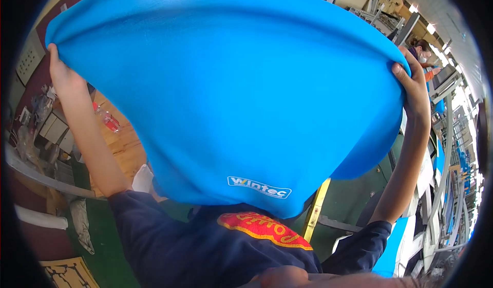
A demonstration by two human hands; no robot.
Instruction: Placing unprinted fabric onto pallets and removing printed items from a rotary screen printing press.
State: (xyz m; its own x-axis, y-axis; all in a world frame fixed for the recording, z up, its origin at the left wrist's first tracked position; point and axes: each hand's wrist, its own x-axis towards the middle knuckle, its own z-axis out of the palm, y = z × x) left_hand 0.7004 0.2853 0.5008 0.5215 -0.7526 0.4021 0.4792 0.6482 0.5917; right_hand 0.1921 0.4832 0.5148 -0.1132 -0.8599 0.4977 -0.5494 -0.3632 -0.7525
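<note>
A large bright blue sheet of smooth, flexible material (267, 93) hangs spread out in front of me and fills most of the view. Its upper edge sags in soft folds between my two raised hands, and a small white-outlined printed label sits near its lower edge. At the far left corner, my left hand (68, 80) is closed on the edge, its fingers mostly hidden behind the material. My right hand (415, 85) pinches the right edge, thumb on the near face. Part of the right side curls back below that hand.
Behind the sheet at left is a wooden tabletop (127, 139) with a red-and-clear item (109, 121) on it. A yellow strip (316, 211) shows below the sheet. A masked co-worker (422, 54) is at far right, beyond metal rails (446, 149). Green floor (105, 236) lies below left.
</note>
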